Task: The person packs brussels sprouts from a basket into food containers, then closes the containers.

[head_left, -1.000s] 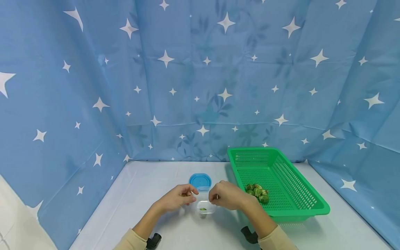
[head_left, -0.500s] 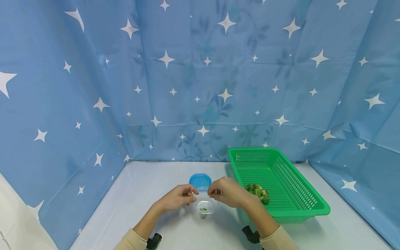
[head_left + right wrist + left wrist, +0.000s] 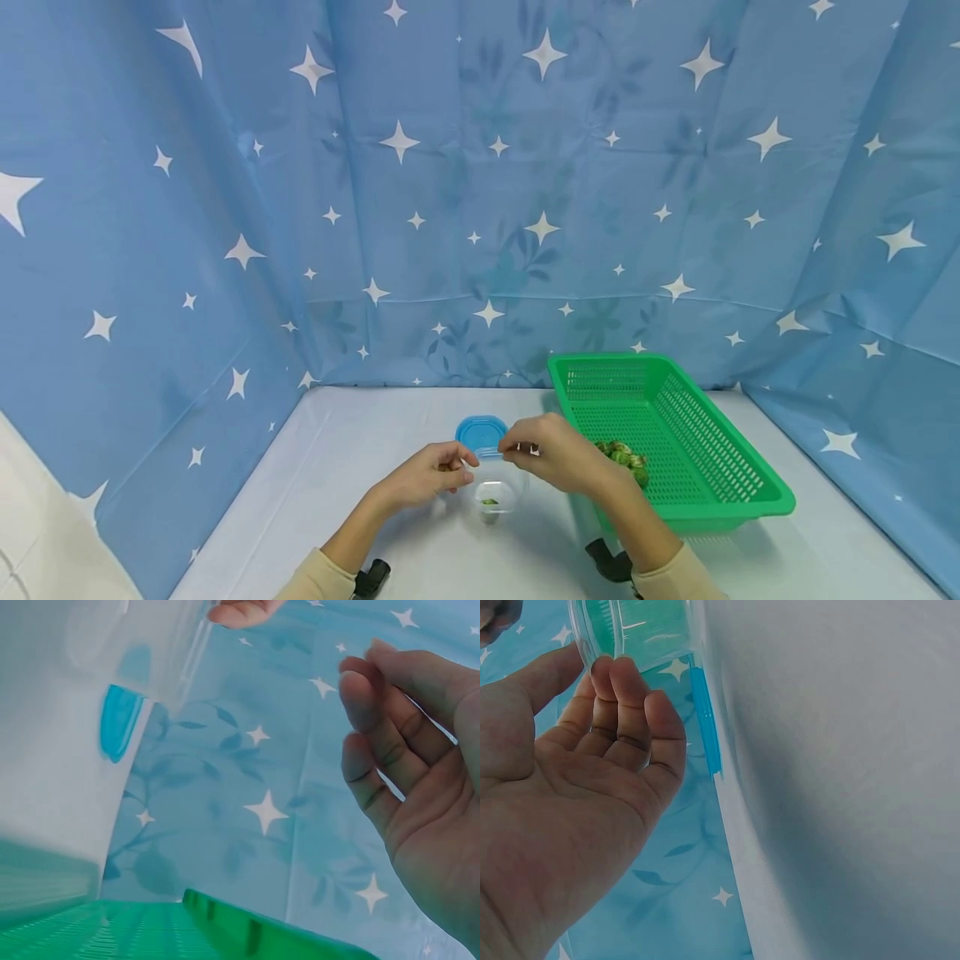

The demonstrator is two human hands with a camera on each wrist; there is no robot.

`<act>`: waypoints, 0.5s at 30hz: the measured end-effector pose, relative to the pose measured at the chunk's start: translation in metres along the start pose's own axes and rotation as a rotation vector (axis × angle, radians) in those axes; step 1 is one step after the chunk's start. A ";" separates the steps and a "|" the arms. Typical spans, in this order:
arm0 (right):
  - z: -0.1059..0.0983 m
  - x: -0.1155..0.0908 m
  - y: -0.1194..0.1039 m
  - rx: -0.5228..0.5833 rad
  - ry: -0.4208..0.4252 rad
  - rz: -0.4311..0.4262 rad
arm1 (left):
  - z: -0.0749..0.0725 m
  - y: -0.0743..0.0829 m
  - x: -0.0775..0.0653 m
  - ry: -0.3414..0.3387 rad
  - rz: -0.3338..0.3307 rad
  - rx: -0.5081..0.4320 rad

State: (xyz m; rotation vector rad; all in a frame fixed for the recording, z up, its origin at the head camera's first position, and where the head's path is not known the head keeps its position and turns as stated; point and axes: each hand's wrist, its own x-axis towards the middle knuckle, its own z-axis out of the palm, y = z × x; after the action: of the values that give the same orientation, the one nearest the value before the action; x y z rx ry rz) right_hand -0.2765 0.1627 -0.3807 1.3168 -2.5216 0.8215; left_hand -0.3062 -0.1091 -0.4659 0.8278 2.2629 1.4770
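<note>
A clear container (image 3: 506, 497) stands upright on the table (image 3: 375, 417), mouth upward.
Its long axis is hard to discern; a green piece (image 3: 490, 503) shows through it. The left hand (image 3: 426, 477) is at its rim, fingers relaxed, contact unclear. The right hand (image 3: 551, 450), loosely curled and apart from it, sits higher than half a second ago, its wrist (image 3: 611, 485) partly hiding sprouts (image 3: 628, 457) in a green basket (image 3: 780, 497).

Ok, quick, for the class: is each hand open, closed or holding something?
Left hand: at the clear container; grip can't be told.
Right hand: open, holding nothing.
</note>
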 end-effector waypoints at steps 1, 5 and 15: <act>-0.002 0.000 0.000 0.002 0.017 -0.005 | 0.000 0.000 0.000 -0.001 0.000 0.000; -0.011 -0.003 -0.001 0.004 0.105 -0.012 | 0.001 0.000 0.002 0.002 0.000 0.002; -0.034 -0.004 0.003 0.035 0.307 -0.084 | 0.001 0.000 0.002 0.012 -0.005 -0.002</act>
State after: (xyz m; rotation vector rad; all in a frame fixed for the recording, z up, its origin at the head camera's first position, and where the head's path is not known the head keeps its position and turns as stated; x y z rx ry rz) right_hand -0.2796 0.1859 -0.3551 1.1933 -2.2103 0.9705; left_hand -0.3078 -0.1072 -0.4663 0.8137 2.2697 1.4857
